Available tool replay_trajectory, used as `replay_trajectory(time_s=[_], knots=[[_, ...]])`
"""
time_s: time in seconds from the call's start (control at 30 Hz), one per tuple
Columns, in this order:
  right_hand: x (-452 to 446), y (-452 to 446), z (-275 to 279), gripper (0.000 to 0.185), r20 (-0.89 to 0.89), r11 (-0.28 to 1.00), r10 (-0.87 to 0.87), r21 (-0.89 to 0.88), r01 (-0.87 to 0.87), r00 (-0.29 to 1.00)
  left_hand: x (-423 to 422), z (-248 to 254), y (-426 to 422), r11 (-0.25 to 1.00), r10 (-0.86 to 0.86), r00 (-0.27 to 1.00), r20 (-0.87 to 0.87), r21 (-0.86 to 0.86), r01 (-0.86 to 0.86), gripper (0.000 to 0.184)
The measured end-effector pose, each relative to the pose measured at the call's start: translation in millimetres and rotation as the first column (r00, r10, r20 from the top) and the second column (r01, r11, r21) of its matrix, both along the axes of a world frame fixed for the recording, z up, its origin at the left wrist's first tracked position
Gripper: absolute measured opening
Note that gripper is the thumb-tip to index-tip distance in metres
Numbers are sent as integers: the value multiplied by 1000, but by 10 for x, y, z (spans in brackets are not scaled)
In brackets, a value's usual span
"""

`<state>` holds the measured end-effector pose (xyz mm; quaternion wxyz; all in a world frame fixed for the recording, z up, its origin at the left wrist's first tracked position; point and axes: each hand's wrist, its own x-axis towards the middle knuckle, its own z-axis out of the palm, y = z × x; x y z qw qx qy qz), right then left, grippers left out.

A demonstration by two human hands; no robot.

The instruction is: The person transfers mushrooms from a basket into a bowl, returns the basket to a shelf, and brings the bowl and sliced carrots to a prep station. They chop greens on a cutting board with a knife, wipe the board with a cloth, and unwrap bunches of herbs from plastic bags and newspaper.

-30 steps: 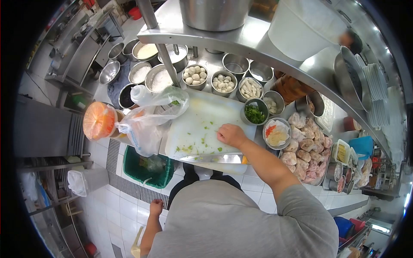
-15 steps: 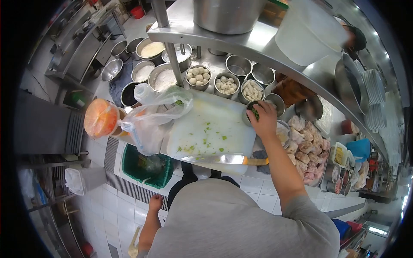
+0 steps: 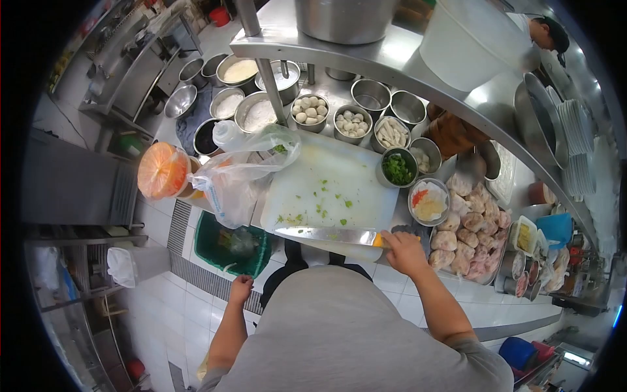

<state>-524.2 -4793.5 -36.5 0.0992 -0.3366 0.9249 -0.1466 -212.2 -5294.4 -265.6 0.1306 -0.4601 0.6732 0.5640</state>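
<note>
My right hand [image 3: 403,252] is closed around the yellow handle of a large kitchen knife [image 3: 326,233]. Its blade lies flat along the near edge of a white cutting board [image 3: 362,196]. Scattered bits of chopped green herb [image 3: 321,210] dot the board. Beyond the board's right corner is a metal pot of chopped greens [image 3: 397,168], with a bowl of white, orange and yellowish pieces [image 3: 429,201] beside it. Low at my left side, my left hand [image 3: 241,287] hangs in a loose fist near a green bin, with nothing visible in it.
A plastic bag [image 3: 228,186] and orange-filled container [image 3: 162,171] stand left of the board. Behind it are metal pots of round white balls [image 3: 309,111] and other food. Raw meat [image 3: 467,235] fills a tray at right. A steel shelf [image 3: 385,62] overhangs; a co-worker [image 3: 545,32] stands beyond.
My right hand has left the pot of greens, moved back toward me and taken hold of the knife handle. My left hand has risen slightly. A co-worker has come further into view.
</note>
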Motion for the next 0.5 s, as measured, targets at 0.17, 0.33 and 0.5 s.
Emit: replay_trajectory(time_s=[0.17,0.33,0.5], knots=[[266,75,112,61,247,979,-188,-30,202,950,-401,257,53,990,-84,988,-130,-126,68,19],[631,111,-106,59,332,836,-468,-135,532,819,-611,587,314,992,-77,976,-204,-111,55,20],[764,-139,-123,60,324,824,-491,-127,552,809,-369,514,318,995,-92,980,-175,-43,86,22]])
